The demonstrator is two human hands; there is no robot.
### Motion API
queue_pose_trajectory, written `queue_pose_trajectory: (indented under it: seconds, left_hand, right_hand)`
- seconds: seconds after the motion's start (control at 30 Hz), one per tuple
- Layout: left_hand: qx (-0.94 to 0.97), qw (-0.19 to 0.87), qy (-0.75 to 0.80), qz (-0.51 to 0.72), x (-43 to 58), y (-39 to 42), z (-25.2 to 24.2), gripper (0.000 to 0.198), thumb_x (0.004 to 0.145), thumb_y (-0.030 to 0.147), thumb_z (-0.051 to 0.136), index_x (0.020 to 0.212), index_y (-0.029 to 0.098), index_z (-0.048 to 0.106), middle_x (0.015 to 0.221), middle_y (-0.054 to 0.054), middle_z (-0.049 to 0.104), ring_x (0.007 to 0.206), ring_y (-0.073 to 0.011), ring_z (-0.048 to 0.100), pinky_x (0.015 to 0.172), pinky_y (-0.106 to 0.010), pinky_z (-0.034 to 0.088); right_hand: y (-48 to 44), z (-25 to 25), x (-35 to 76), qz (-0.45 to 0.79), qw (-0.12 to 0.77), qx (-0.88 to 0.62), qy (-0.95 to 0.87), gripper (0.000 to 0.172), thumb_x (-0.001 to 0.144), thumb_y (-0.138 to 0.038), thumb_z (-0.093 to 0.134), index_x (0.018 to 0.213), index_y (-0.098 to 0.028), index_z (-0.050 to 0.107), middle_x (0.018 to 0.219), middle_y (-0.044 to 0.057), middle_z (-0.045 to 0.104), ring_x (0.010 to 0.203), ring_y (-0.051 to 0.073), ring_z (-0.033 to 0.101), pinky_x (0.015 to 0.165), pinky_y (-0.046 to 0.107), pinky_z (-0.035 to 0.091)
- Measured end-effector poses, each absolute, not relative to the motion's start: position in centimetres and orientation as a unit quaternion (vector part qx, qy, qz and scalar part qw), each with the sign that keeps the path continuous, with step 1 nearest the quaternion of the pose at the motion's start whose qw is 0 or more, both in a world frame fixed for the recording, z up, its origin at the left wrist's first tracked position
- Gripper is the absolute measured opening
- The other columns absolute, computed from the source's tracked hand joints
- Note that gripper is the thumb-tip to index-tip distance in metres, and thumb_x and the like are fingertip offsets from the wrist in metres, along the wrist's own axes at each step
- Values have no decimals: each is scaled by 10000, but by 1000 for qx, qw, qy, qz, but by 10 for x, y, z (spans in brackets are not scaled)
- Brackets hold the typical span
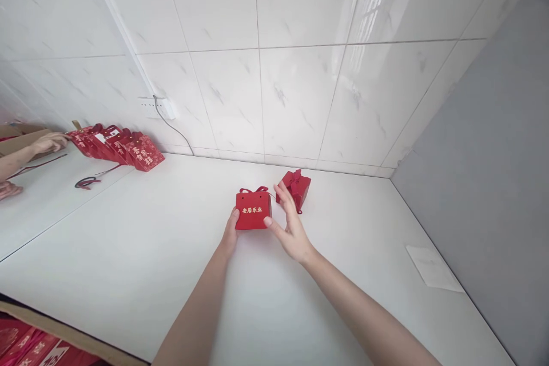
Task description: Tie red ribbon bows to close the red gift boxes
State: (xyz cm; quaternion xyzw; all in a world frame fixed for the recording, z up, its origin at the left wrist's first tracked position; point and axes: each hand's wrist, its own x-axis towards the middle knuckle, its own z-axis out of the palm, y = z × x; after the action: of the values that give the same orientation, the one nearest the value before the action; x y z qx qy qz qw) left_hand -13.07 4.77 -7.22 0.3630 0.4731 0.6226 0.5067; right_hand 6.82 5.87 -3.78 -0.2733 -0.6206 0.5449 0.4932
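A small red box (253, 211) with gold characters on its front and a red ribbon at its top is at the middle of the white table. My left hand (231, 229) grips its left side. Beside its right edge is my right hand (291, 229), fingers spread, the thumb at the box's lower right corner. Just behind the right fingers sits a second red box (303, 184) with a ribbon bow on top, partly hidden by them.
Several red gift bags (146, 154) lean at the back left, near another person's hand (49, 142). Dark scissors (88, 182) lie before them. A white paper (433, 267) lies at right. A cable (175, 128) hangs from a wall socket. Red packages (34, 343) fill a carton at lower left.
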Motion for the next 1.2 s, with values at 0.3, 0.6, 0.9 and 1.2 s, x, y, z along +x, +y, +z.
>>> queue_pose_trajectory:
  seconds: [0.3,0.6,0.9,1.2]
  left_hand:
    - [345,595,521,506,-136,45,-76,703,886,710,447,1349,201,592,1184,-166,729,998,-378,717,768,-474,578]
    - [318,622,529,483,-141,50,-79,782,845,770,421,1390,226,556,1104,-149,757,827,-378,750,638,-447,569]
    - [157,706,452,523,-126,48,-68,902,822,819,333,1355,133,575,1073,-189,745,820,-347,748,549,-376,564]
    - [275,653,426,562,-121,43,-65,754,845,722,504,1398,210,531,1295,-159,657,1128,-369,664,778,-414,597]
  right_hand:
    - [77,-96,62,690,437,-208,-538,751,937,-535,580,1567,-416,190,1666,-39,199,1521,208,256,1231,448,268]
    - [87,-98,56,738,457,-228,-440,927,886,-568,635,1589,-385,60,1444,64,569,1326,262,553,1159,521,371]
    - [84,-96,61,728,437,-231,-476,868,940,-505,586,1584,-405,13,1482,98,504,1071,250,682,1013,531,493]
    - [85,-103,60,717,443,-256,-474,785,934,-559,560,1576,-393,139,1449,101,521,1124,266,662,971,505,517]
